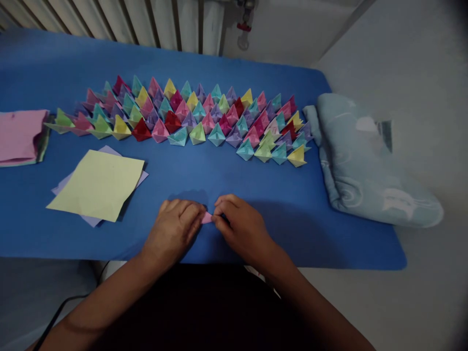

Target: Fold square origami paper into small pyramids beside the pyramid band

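A small piece of folded pink paper [206, 218] shows between my two hands, near the front edge of the blue table [175, 170]. My left hand [175, 226] is closed on its left end and covers much of it. Thumb and fingers of my right hand [239, 222] pinch the other end. How the paper is folded under my fingers is hidden. Beyond my hands stand several rows of folded paper boats [197, 133] in pink, yellow, green, blue, purple and red.
Left of my hands lie a yellow sheet [100, 185] and a purple sheet [60, 185] beneath it. A stack of pink paper [22, 136] sits at the far left. At the right end is a folded light-blue blanket [358, 161]. A radiator [161, 24] stands behind the table.
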Motion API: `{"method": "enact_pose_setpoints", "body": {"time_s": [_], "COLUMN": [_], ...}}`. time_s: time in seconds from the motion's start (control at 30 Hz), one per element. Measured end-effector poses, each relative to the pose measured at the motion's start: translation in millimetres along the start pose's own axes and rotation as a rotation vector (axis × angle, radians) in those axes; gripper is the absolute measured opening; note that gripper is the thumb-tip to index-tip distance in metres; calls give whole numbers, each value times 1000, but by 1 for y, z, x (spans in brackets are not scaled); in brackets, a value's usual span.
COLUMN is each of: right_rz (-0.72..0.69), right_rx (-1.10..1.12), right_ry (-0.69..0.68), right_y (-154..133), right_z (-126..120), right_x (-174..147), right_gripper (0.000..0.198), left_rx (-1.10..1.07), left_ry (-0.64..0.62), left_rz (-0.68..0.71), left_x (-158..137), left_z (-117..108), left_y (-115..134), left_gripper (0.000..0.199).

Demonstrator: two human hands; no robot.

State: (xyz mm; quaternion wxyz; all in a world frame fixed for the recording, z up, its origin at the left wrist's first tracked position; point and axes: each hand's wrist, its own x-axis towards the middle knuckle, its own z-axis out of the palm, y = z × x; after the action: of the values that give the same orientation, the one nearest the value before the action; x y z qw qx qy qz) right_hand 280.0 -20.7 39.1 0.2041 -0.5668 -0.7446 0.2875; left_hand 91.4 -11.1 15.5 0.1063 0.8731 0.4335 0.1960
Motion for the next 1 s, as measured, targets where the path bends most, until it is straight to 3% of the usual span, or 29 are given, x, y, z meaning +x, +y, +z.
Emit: {"method": "enact_pose_setpoints", "body": {"time_s": [0.13,0.33,0.53,0.87,1.0], "right_rz": [30,-5,66,-1,19], "right_rx": [-16,233,287,228,229], "right_ry": [-31,133,9,14,11], "right_y": [-4,-20,-22,-18,-19], "right_z": [-4,-2,9,11,11], "right_x": [1,0,7,13,13], "right_gripper": [7,10,15,14,13], "left_rx": [22,30,20,-206,-279], "left_ry": [17,-4,-29,-99,-163], "left_rz": [9,9,-25,-327,-362], "left_x": [1,1,1,10,5], "left_z": [0,-1,-1,-22,-35], "left_y": [1,2,2,-7,-15], "left_gripper": [18,20,23,18,14]}}
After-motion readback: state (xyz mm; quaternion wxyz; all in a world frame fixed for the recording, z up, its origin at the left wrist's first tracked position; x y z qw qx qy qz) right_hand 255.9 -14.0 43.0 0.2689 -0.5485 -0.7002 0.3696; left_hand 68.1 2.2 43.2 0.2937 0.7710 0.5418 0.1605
